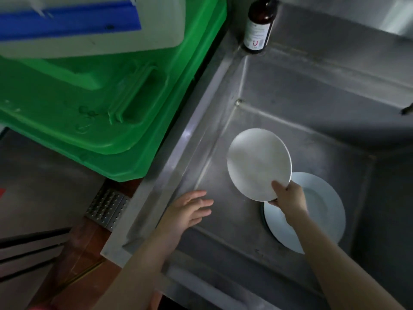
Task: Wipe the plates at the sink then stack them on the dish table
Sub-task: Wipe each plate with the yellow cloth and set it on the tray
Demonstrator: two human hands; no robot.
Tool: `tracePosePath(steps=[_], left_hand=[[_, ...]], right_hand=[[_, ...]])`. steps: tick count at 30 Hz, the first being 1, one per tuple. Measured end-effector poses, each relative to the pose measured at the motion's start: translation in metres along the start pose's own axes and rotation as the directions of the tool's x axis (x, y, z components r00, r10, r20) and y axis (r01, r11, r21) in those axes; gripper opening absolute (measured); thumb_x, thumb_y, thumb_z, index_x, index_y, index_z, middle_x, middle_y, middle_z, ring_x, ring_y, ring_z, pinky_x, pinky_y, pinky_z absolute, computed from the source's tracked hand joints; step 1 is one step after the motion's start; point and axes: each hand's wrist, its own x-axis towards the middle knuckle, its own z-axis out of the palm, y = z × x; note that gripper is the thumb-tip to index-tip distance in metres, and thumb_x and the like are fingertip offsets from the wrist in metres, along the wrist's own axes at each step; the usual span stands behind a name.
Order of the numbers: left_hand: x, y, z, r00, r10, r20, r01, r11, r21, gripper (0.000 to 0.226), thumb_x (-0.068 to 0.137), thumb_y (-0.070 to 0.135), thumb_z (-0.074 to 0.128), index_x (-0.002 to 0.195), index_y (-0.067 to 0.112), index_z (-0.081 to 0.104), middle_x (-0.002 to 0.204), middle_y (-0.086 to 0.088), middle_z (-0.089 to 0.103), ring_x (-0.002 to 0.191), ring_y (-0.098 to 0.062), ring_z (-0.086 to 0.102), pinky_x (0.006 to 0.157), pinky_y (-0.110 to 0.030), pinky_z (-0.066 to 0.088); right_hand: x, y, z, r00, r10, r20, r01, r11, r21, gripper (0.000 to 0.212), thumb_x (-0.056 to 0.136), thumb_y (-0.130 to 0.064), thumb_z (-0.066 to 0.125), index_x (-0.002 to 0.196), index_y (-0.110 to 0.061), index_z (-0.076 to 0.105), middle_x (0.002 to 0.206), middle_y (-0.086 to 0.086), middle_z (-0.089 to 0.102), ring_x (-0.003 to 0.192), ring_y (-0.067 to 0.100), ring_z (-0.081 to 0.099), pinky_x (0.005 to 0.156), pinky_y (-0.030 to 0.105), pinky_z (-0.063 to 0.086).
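Note:
My right hand (288,196) grips the near rim of a small white plate (257,162), thumb on top, and holds it lifted and tilted over the steel sink (290,97). Beneath it a larger white plate (324,211) lies on the sink floor, with a darker rim of something under its left edge. My left hand (190,209) hovers above the sink's left side with fingers straight and spread, holding nothing. No cloth is in view.
A green plastic crate (93,108) with a white and blue container (89,25) on it stands left of the sink. A brown bottle (259,25) sits at the sink's back left corner. A perforated metal piece (107,206) lies beside the sink rim.

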Motion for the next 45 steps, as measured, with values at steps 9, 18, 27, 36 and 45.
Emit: tracePosePath(steps=[9,18,27,36,45], left_hand=[[-0.015,-0.010,-0.032,0.999,0.045,0.015,-0.041,0.982,-0.186,0.022,0.099,0.019,0.044,0.113,0.021,0.062,0.107,-0.002,0.074,0.099,-0.021,0.069,0.086,-0.036,0.049],[-0.058,0.002,-0.065,0.958,0.229,0.175,-0.208,0.970,-0.129,0.025,0.096,0.018,0.047,0.118,0.023,0.058,0.110,0.002,0.073,0.099,-0.015,0.070,0.087,-0.034,0.049],[-0.086,0.001,-0.062,0.933,0.244,0.264,-0.200,0.963,-0.181,0.026,0.102,0.019,0.037,0.117,0.019,0.058,0.108,-0.004,0.073,0.097,-0.021,0.070,0.082,-0.035,0.050],[-0.105,0.002,-0.028,0.887,0.242,0.393,-0.190,0.968,-0.167,0.026,0.102,0.020,0.039,0.119,0.019,0.059,0.111,-0.005,0.072,0.101,-0.022,0.069,0.082,-0.036,0.050],[-0.126,-0.008,0.021,0.859,0.201,0.472,-0.152,0.978,-0.140,0.034,0.094,0.022,0.051,0.128,0.014,0.055,0.120,-0.016,0.067,0.101,-0.029,0.069,0.083,-0.042,0.053]], right_hand=[[-0.095,-0.011,-0.029,0.770,-0.633,-0.072,0.487,0.658,-0.574,0.025,0.098,-0.021,0.050,0.118,-0.021,0.064,0.086,0.004,0.070,0.074,0.029,0.062,0.063,0.029,0.038],[-0.207,0.006,-0.045,0.461,-0.877,-0.134,0.562,0.406,-0.721,0.061,0.062,0.024,0.064,0.113,-0.009,0.070,0.111,0.008,0.071,0.090,0.030,0.072,0.066,0.044,0.059],[-0.291,0.035,-0.061,0.379,-0.904,-0.199,0.460,0.371,-0.807,0.064,0.049,0.018,0.077,0.108,-0.006,0.072,0.111,0.007,0.071,0.090,0.027,0.071,0.067,0.031,0.057],[-0.319,0.072,-0.076,0.579,-0.391,-0.716,0.392,0.903,-0.176,0.030,0.091,-0.033,0.055,0.084,-0.005,0.065,0.068,0.005,0.063,0.065,0.029,0.060,0.048,0.032,0.047],[-0.323,0.057,-0.104,0.973,0.095,-0.211,0.167,0.340,0.925,0.010,0.092,-0.015,0.058,0.100,-0.015,0.064,0.084,-0.004,0.075,0.072,0.011,0.072,0.052,0.023,0.055]])
